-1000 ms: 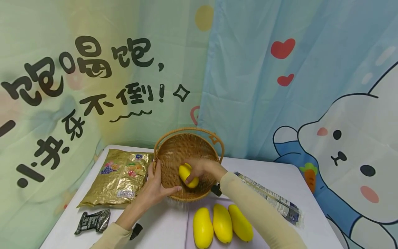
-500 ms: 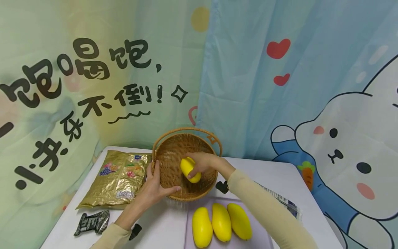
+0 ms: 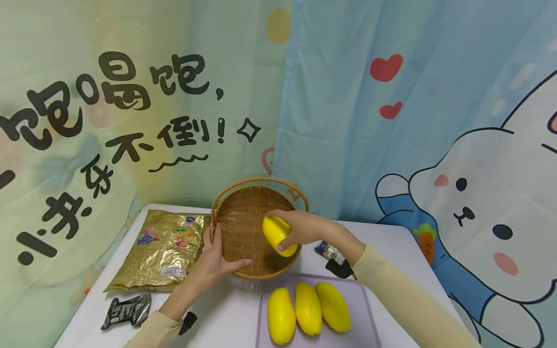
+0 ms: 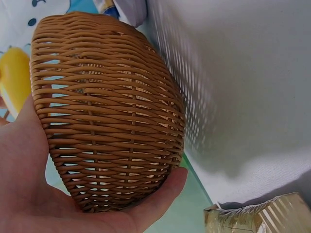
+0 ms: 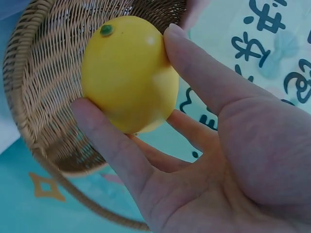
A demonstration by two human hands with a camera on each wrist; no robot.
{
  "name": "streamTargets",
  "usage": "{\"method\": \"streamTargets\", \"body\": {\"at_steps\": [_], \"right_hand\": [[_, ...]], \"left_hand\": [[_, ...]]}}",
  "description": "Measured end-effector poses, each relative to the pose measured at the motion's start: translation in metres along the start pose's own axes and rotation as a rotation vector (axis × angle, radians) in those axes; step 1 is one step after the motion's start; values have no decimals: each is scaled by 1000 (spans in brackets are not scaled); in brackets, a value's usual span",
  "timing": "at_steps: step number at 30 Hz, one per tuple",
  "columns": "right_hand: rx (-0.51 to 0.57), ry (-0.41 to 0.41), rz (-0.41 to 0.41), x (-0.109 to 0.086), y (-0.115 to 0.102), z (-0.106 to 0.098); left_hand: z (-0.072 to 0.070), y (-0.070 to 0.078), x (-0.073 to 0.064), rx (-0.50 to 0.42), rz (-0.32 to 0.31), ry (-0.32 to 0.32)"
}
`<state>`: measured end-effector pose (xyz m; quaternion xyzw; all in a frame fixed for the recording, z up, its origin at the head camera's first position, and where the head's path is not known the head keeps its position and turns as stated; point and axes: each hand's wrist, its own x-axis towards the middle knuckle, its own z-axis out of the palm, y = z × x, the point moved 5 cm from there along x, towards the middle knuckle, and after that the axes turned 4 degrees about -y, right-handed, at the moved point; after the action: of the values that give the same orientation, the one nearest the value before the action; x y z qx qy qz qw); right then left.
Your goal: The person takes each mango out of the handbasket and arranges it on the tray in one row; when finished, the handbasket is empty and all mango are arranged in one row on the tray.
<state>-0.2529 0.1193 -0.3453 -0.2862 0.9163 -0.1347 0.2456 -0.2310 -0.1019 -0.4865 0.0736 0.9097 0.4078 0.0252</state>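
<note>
A round wicker basket (image 3: pixel 243 212) with a hoop handle stands tilted on the table, its opening facing me. My left hand (image 3: pixel 215 263) grips its left side; in the left wrist view, thumb and fingers wrap the woven wall (image 4: pixel 112 116). My right hand (image 3: pixel 309 227) holds a yellow mango (image 3: pixel 275 234) at the right part of the basket's opening. The right wrist view shows this mango (image 5: pixel 129 73) pinched between thumb and fingers, its green stem end facing the camera. Three more yellow mangoes (image 3: pixel 308 309) lie side by side on a lilac tray (image 3: pixel 358 304) before the basket.
A large gold foil bag (image 3: pixel 161 251) lies left of the basket, with a small black wrapped packet (image 3: pixel 126 311) in front of it. A dark printed packet (image 3: pixel 328 251) shows partly under the right forearm. A printed curtain (image 3: pixel 339 121) hangs behind the white table.
My right hand has lifted the mango up and to the right, from deep in the basket toward its right rim. The left hand keeps its grip on the basket.
</note>
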Motion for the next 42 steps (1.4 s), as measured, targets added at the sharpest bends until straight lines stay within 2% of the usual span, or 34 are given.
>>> {"method": "streamTargets", "body": {"at_steps": [7, 10, 14, 18, 22, 31, 35, 42], "right_hand": [[42, 34, 9, -41, 4, -7], [77, 56, 43, -63, 7, -11], [86, 87, 89, -89, 20, -14], [55, 106, 105, -106, 38, -10], [71, 103, 142, -120, 58, 2], [195, 132, 250, -150, 97, 35], [243, 123, 297, -156, 111, 49], [326, 130, 299, -157, 134, 84]], "left_hand": [[0, -2, -2, 3, 0, 2], [-1, -2, -1, 1, 4, 5], [-3, 0, 0, 12, 25, 11], [-5, -2, 0, 13, 6, 6], [-5, -5, -1, 6, -18, -8], [-2, -1, 0, 20, 11, -9], [-2, 0, 0, 27, 13, -7], [-2, -2, -1, 24, -11, -26]]}}
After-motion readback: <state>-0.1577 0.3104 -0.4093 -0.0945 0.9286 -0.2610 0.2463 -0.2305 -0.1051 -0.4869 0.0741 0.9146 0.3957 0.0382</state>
